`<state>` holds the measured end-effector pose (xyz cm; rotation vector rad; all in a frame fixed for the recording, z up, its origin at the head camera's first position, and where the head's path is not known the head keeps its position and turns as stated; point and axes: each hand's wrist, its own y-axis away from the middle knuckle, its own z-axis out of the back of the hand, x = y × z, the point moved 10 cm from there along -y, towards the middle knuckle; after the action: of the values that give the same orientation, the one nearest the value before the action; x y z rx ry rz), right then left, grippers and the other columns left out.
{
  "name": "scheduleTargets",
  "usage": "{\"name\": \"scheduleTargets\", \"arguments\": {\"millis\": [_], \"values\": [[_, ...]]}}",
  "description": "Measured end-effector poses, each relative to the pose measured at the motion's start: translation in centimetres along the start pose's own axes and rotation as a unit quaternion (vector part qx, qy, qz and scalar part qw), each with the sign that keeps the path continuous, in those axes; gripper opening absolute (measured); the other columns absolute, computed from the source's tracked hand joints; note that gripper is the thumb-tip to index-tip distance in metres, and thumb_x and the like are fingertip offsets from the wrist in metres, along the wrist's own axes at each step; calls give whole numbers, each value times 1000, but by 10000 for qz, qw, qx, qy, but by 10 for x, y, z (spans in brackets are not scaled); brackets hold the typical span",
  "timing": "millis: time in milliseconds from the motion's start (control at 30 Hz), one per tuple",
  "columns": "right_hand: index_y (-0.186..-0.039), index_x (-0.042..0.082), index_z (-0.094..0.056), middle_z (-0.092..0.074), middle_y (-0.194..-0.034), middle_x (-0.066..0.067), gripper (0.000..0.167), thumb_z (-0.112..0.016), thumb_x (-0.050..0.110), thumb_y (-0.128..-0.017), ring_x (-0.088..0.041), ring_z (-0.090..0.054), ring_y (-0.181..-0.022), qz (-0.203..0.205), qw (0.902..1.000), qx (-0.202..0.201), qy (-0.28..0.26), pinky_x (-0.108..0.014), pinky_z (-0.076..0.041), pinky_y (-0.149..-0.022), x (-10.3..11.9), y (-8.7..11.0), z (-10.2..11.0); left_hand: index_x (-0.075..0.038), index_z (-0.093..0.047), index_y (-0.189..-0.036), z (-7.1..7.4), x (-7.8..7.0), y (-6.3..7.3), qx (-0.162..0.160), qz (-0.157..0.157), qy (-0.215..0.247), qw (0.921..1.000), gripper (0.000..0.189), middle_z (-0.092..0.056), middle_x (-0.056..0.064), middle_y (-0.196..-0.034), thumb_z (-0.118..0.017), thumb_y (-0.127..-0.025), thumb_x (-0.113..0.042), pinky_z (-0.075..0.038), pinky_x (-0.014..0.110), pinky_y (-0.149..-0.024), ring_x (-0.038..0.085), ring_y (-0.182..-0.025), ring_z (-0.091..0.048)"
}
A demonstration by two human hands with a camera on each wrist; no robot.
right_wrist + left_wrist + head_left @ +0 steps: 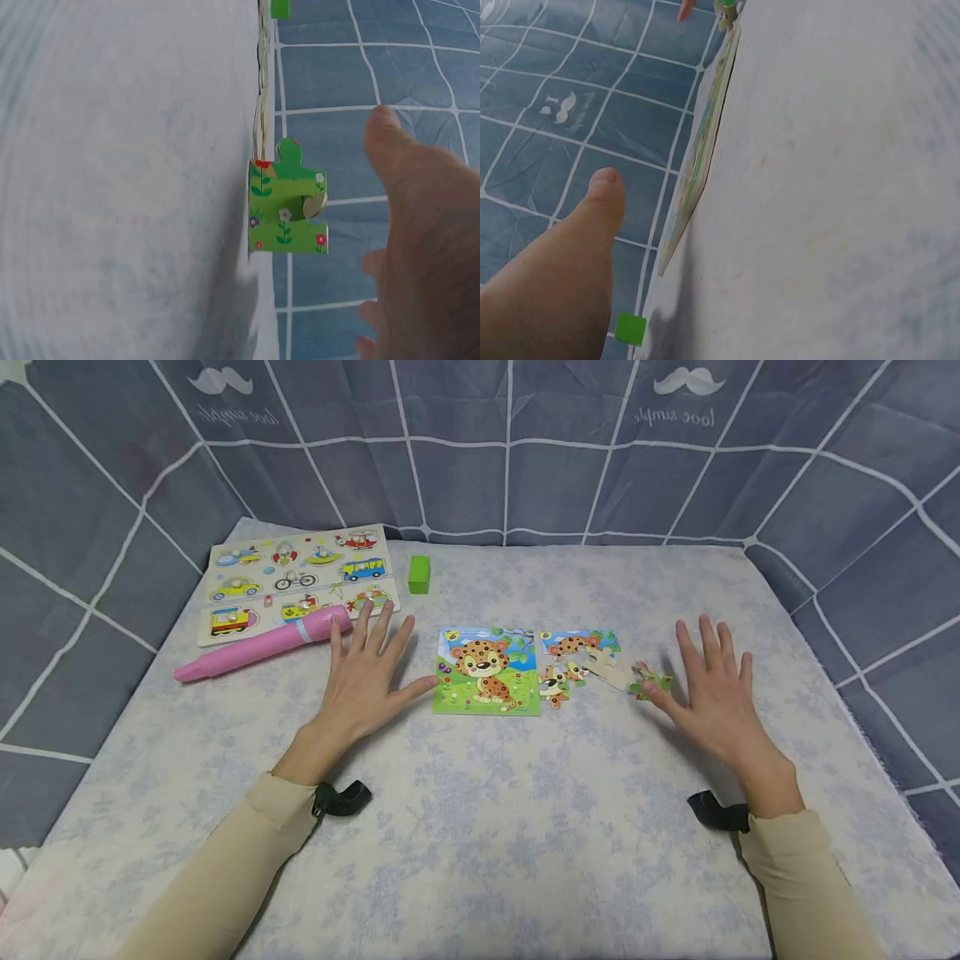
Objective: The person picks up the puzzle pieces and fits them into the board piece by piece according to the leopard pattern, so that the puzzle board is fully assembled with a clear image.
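My left hand (360,687) is spread with straight fingers, beside the pink tube (262,647); its thumb points at the left edge of a leopard picture board (486,692). The thumb (574,251) also shows in the left wrist view. To the board's right lie leopard jigsaw pieces (564,646), one of them bare-wood side up (609,670). My right hand (718,706) is spread too, its thumb close to a green flowered jigsaw piece (656,682). In the right wrist view that piece (285,229) stands tilted up, apart from the thumb (390,142). Neither hand holds anything.
A wooden vehicle puzzle board (270,581) lies at the back left, with the pink tube's upper end over its front edge. A green block (419,575) stands right of it. Grey checked curtain (465,485) surrounds the cloth-covered table (525,827) at the back and sides.
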<state>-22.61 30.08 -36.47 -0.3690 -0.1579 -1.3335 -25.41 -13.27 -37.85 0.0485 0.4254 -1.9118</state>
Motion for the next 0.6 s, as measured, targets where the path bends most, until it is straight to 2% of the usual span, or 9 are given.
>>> {"name": "scheduleTargets", "arguments": {"millis": [300, 600], "values": [[-172, 16, -7, 2, -178, -19, 96, -59, 58, -102, -41, 10, -164, -77, 9998, 8, -176, -80, 6, -120, -5, 5, -2, -19, -29, -169, -4, -2, -2, 89, -18, 29, 10000, 95, -13, 14, -177, -55, -95, -74, 12, 66, -127, 38, -165, 0], [-171, 11, -9, -4, -176, -23, 84, -49, 52, -109, -44, 3, -163, -33, 9983, -157, -552, -77, 3, -122, -5, 1, 1, -20, -27, -169, -5, 3, 1, 53, 5, -48, 10000, 97, -13, 14, -177, -54, -94, -76, 11, 67, -127, 37, -165, 2]]}}
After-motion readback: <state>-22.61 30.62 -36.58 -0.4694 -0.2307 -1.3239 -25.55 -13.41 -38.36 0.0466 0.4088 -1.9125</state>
